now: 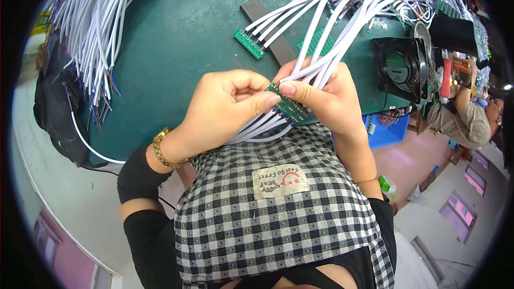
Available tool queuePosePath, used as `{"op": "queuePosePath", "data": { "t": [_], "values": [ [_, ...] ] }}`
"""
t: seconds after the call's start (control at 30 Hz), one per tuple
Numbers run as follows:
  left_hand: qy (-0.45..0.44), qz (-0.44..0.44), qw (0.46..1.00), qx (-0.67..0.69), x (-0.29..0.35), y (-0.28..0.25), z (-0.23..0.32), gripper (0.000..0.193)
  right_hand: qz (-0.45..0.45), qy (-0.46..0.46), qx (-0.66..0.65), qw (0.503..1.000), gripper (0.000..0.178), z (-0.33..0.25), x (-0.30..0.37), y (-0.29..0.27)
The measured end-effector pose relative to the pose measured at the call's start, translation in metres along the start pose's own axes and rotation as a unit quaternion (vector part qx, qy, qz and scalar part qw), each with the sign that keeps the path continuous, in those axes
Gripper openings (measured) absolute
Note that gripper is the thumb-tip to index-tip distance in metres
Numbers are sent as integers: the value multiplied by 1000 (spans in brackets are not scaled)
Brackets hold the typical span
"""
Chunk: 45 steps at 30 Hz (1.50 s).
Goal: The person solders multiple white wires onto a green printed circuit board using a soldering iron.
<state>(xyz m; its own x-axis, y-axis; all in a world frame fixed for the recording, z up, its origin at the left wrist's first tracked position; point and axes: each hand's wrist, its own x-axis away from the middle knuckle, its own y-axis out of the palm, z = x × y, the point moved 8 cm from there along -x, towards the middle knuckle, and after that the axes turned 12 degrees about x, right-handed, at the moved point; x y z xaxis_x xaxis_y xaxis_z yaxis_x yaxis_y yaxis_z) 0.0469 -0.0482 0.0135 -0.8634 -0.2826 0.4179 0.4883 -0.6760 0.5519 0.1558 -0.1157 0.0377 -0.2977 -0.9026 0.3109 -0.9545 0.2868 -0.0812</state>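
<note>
While the left hand [225,99] pinches one end of a small green board [289,106] between its fingers, the right hand [331,96] holds the board's far side and a bunch of white wires [339,53]. That board is at the near edge of the green worktop [182,27]. Farther back, a second green board [249,44] lies by a gray bar [281,51]. A black fan [399,69] stands near the right edge.

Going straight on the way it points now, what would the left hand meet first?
The green circuit board, which the left hand already touches; beyond it, probably the thumb of the right hand, though depth is unclear here.
</note>
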Motion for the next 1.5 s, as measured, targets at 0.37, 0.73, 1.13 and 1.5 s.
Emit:
{"op": "queuePosePath", "data": {
  "t": [0.37,0.73,1.13,1.5],
  "values": [
    [107,43,988,-103,17,-4,11,11,-4,-13,-59,998,13,4,-2,8],
    [305,-9,912,-273,34,13,35,9,-60,14,-192,979,13,5,-1,17],
    [199,-2,974,-107,27,6,18,18,-53,-13,-156,986,17,5,-3,11],
    [143,-92,946,-275,38,22,11,14,-103,-52,-226,967,19,-18,-10,12]
  ]
}}
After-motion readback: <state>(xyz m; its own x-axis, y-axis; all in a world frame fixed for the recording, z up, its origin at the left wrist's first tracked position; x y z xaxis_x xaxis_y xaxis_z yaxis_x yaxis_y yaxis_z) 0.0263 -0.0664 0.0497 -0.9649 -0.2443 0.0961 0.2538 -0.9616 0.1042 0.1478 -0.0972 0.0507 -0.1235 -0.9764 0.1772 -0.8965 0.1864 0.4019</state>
